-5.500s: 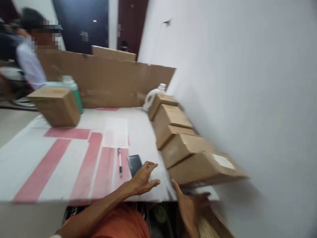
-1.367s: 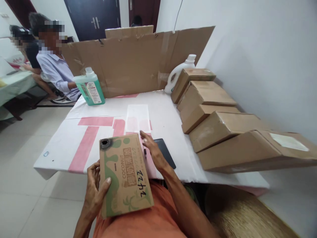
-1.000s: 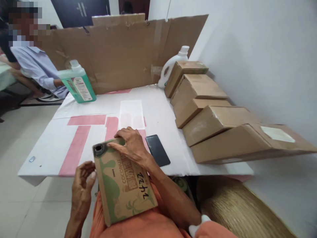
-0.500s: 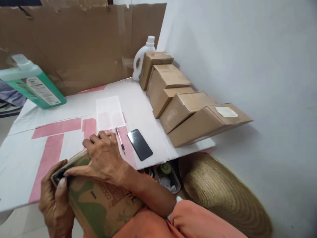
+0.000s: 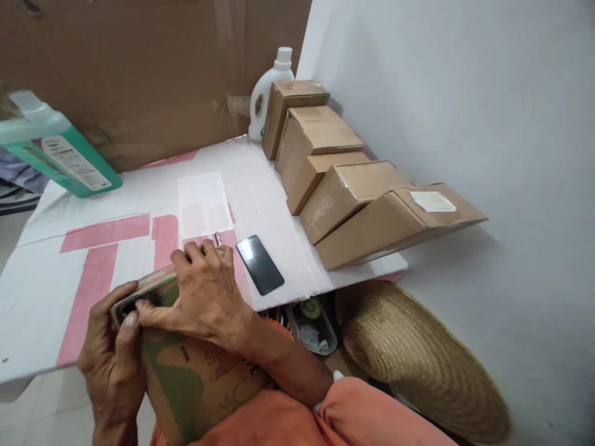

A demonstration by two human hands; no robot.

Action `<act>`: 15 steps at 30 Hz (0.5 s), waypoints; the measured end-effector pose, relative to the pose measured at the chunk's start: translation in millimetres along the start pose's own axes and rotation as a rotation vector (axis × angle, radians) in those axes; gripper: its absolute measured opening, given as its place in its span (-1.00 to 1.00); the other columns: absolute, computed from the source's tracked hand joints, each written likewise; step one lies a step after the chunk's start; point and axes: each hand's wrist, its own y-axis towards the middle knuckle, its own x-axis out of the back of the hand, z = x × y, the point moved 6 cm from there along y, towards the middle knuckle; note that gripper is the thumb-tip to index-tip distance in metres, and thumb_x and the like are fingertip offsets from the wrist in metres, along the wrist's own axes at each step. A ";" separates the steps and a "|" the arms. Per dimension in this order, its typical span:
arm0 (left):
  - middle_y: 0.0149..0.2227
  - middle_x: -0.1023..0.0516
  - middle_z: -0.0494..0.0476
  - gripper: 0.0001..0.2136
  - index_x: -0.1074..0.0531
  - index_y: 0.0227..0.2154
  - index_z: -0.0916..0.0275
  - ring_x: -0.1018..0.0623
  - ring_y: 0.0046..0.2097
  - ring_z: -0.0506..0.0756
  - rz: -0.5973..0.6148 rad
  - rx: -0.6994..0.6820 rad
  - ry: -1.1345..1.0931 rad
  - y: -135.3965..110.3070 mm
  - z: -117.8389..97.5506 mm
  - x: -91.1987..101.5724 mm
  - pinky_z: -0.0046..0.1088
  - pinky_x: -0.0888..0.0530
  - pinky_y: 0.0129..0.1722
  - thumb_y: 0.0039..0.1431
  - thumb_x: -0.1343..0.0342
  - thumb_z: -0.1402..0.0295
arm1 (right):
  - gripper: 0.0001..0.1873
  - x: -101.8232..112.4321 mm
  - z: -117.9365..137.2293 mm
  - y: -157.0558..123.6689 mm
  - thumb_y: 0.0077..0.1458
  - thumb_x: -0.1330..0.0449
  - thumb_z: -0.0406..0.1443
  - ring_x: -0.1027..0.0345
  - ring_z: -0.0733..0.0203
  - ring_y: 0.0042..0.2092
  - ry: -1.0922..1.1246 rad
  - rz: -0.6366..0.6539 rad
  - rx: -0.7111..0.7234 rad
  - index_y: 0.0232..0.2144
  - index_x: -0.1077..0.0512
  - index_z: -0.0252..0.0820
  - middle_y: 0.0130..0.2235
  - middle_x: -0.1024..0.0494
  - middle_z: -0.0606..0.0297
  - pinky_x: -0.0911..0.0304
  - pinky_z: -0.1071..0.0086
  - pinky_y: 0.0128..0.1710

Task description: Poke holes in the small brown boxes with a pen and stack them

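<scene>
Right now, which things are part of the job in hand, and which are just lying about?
In hand: carton, held by left hand and right hand.
Lying about: pen, phone, green bottle, white bottle, boxes, hat.

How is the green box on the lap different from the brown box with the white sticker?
The green-printed carton has green shapes; the labelled brown box is plain, with one white label on top. The carton rests on the lap, the left hand gripping its corner and the right hand pressing on it; the labelled brown box lies on the table by the wall, untouched, jutting past the table's edge. Both are cardboard.
</scene>
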 end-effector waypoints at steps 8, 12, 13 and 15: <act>0.07 -0.60 0.06 -0.71 -0.55 0.04 0.11 -0.55 0.09 0.15 0.012 -0.018 -0.111 -2.9 14.4 3.3 -0.34 -0.43 0.12 0.37 -0.17 0.13 | -0.56 41.9 -55.1 -6.4 0.37 -0.20 0.10 -0.49 0.07 0.08 0.463 -0.168 0.000 -0.08 -0.52 -0.14 0.04 -0.60 0.15 -0.40 0.19 0.07; 0.10 -0.58 0.07 -0.72 -0.54 0.05 0.08 -0.54 0.16 0.17 0.027 -0.033 -0.138 -3.2 15.6 -0.5 -0.33 -0.42 0.19 0.39 -0.15 0.12 | -0.77 5.9 -119.2 -2.1 0.43 -0.13 -0.19 -0.51 0.12 -0.27 0.172 -0.020 -0.335 -0.24 -0.50 -0.15 -0.33 -0.62 0.23 -0.35 0.25 -0.19; 0.10 -0.59 0.07 -0.72 -0.54 0.04 0.08 -0.54 0.16 0.17 0.029 -0.039 -0.133 -2.9 15.7 -1.2 -0.33 -0.42 0.20 0.39 -0.15 0.12 | -0.80 -10.0 -130.7 -2.7 0.40 -0.16 -0.23 -0.51 0.10 -0.29 0.091 0.074 -0.370 -0.27 -0.51 -0.15 -0.37 -0.61 0.22 -0.33 0.25 -0.23; 0.09 -0.60 0.07 -0.71 -0.54 0.04 0.08 -0.55 0.14 0.16 0.029 -0.032 -0.122 -2.0 18.1 -1.3 -0.34 -0.44 0.18 0.39 -0.14 0.10 | -0.81 -37.1 -145.0 -4.6 0.33 -0.23 -0.21 -0.51 0.06 -0.34 0.031 0.159 -0.374 -0.33 -0.52 -0.14 -0.44 -0.59 0.20 -0.30 0.26 -0.32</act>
